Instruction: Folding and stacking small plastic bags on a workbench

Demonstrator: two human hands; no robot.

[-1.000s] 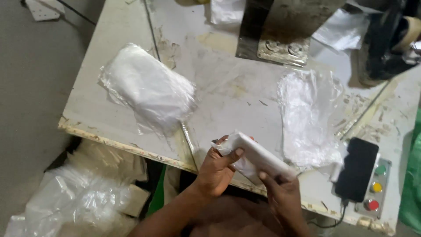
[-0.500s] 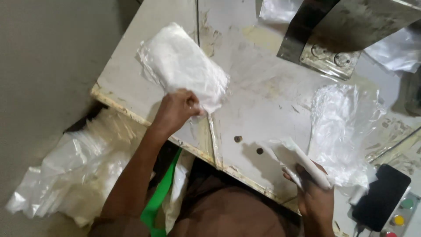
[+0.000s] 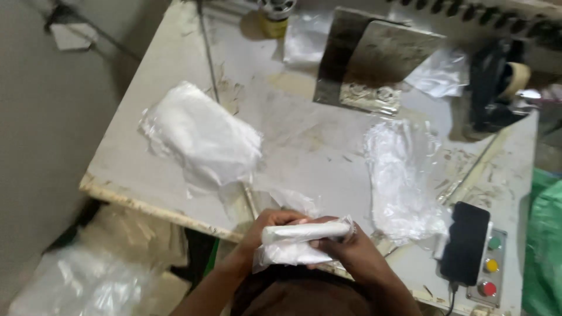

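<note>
Desk point(image 3: 175, 58): pale, scuffed and stained top, filling most of the view; near edge chipped.

Metal plate point(image 3: 374, 61): dull grey, propped at 12 o'clock toward the back of the desk.

Stack of clear bags point(image 3: 202, 137): white-looking, soft heap at 10 o'clock, lying flat.

Loose plastic film point(image 3: 404, 175): crumpled, glossy sheet at 3 o'clock, just beside the phone.

Phone point(image 3: 465, 243): black slab at 4 o'clock, resting against a control box point(image 3: 492, 266) with green, yellow and red buttons.

White roll in clear bag point(image 3: 304, 240): slim rolled white item at 6 o'clock, over the near desk edge, partly sheathed in thin plastic. Judged light, soft, slightly compressible; the film looks slippery and easily creased. Best held around the roll's body, with the bag mouth pinched apart.

Left hand point(image 3: 272, 225): grip closed on the roll's left end and the bag below it.

Right hand point(image 3: 351, 251): grip closed around the right end, fingers wrapped over bag and roll.
</note>
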